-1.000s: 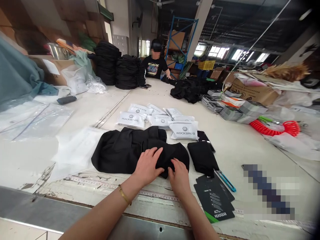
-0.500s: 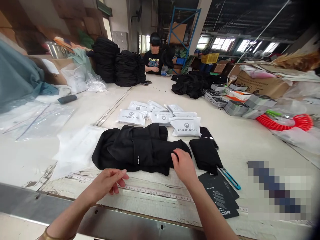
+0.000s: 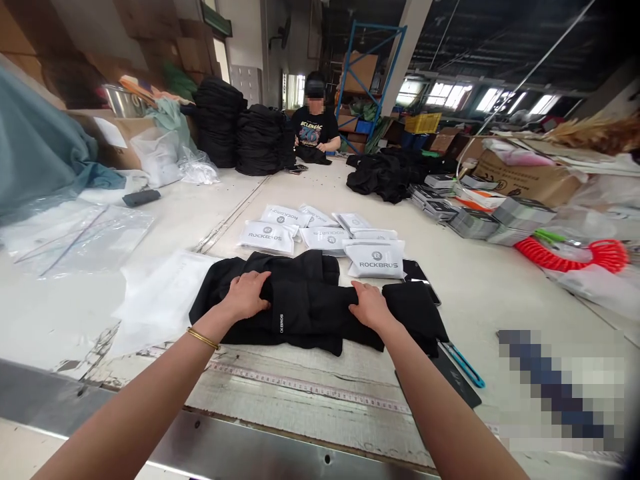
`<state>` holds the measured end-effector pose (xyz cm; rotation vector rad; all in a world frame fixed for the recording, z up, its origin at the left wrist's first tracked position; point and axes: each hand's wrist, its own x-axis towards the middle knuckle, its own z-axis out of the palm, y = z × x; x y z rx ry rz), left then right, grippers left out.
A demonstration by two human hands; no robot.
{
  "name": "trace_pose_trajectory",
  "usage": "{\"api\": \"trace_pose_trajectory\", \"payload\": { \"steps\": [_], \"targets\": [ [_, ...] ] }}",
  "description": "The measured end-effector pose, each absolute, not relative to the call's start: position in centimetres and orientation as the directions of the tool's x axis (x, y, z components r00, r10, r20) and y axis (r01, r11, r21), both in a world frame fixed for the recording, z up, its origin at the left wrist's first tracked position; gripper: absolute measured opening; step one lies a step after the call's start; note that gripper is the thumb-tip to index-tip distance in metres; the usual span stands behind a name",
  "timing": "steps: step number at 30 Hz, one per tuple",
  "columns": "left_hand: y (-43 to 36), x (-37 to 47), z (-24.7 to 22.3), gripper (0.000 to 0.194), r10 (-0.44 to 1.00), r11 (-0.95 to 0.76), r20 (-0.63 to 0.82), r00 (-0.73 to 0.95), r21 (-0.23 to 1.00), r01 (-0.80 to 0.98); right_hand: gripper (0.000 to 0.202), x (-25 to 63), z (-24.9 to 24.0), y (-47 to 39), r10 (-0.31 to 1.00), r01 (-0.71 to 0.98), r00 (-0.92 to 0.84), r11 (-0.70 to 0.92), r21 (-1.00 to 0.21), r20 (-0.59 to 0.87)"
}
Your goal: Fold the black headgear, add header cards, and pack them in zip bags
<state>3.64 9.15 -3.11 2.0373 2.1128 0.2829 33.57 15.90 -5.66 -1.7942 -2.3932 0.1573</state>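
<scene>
A black cloth garment (image 3: 305, 320) with small white ROCKBROS lettering lies folded lengthwise across the table in front of me. My left hand (image 3: 249, 295) rests on its left half, thumb and fingers apart on the fabric. Over the garment's right end, my right hand (image 3: 371, 305) touches the cloth with thumb and fingertips apart. Just right of that hand sits a folded black cloth piece (image 3: 413, 313). Black printed cards (image 3: 457, 380) lie below it, partly hidden by my right forearm.
White ROCKBROS packets (image 3: 375, 260) lie behind the garment, with white bags (image 3: 155, 293) to its left. A blue cutter (image 3: 465, 365), a phone (image 3: 423, 277) and a tape measure (image 3: 300, 385) are close by. A co-worker (image 3: 316, 127) is across the table, near black stacks (image 3: 220, 123).
My left hand has moved up from the table edge onto the garment. My right hand stays at its right end, which now looks flatter. The co-worker's hands now have black cloth in front of them.
</scene>
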Motion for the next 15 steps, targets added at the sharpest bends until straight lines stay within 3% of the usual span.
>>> {"api": "trace_pose_trajectory", "payload": {
  "steps": [3, 6, 9, 15],
  "targets": [
    [8.5, 4.2, -2.4, 0.057, 0.998, 0.024, 0.05, -0.037, 0.234, 0.972, 0.034, 33.7, -5.6, 15.9, 0.962, 0.946, -0.267, 0.272, -0.175, 0.055],
    [7.8, 4.9, -2.0, 0.034, 0.994, -0.009, 0.111, -0.016, 0.224, 0.975, 0.018, 33.6, -5.5, 15.4, 0.957, 0.938, -0.279, 0.29, -0.191, 0.082],
    [7.1, 5.1, -2.2, 0.021, 0.989, -0.054, 0.147, 0.019, 0.24, 0.969, 0.012, 33.4, -5.4, 14.5, 0.943, 0.922, -0.301, 0.327, -0.209, 0.144],
    [6.9, 4.4, -3.7, 0.047, 0.985, -0.048, 0.171, -0.003, 0.297, 0.954, 0.026, 34.2, -5.6, 12.9, 0.925, 0.884, -0.278, 0.351, -0.307, 0.258]
  ]
}}
